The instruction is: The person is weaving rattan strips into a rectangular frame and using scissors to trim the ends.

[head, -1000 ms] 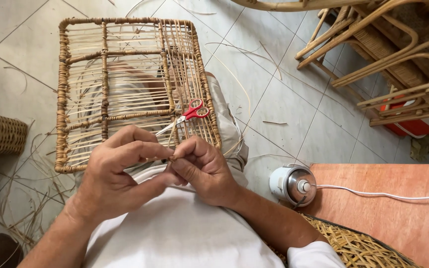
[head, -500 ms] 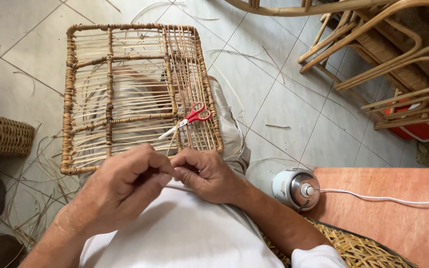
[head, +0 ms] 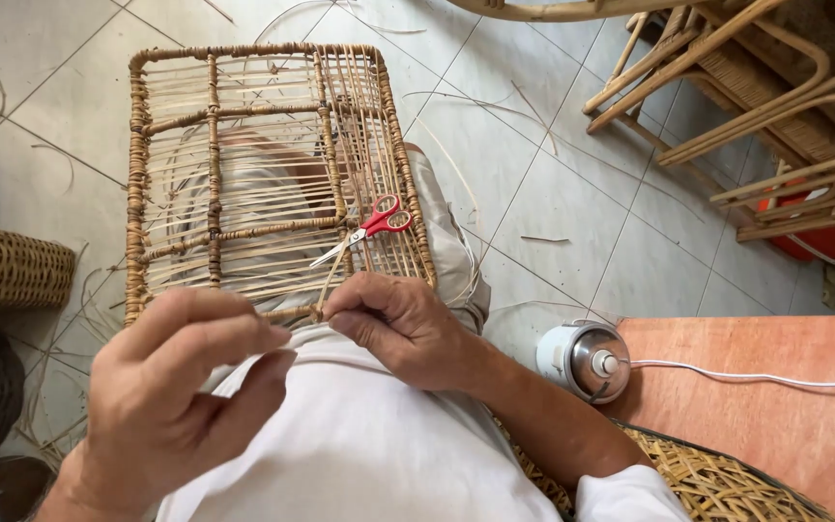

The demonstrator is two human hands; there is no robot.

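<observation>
right grip [head: 393, 324] pinched on cane strand [head: 332, 274]; left grip [head: 181, 387] loosely curled, empty

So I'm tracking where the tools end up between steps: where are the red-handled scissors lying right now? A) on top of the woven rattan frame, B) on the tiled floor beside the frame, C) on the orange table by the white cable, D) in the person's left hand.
A: the red-handled scissors lie flat on the strands of the woven rattan frame, just beyond the right hand, with neither hand touching them.
</observation>
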